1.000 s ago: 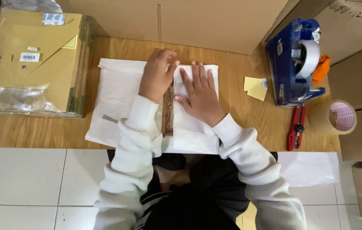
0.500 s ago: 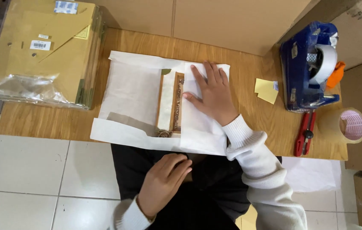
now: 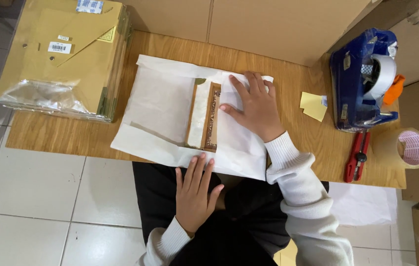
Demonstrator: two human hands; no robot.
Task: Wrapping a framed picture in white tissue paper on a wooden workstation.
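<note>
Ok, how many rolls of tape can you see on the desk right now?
2. One white roll sits in the blue dispenser at the desk's far right; one clear roll lies flat at the right edge, beside the red cutter. Others may be hidden.

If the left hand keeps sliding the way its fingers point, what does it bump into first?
Probably the white wrapping paper: the left hand points up at its near edge, fingertips about touching it. Beyond lies the narrow wooden box.

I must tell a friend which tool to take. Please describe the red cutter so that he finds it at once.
Start at the blue tape dispenser on the wooden table's right side. Just below it, near the front edge, lies the red cutter: slim, red and black, unlike the round tape roll beside it.
</note>
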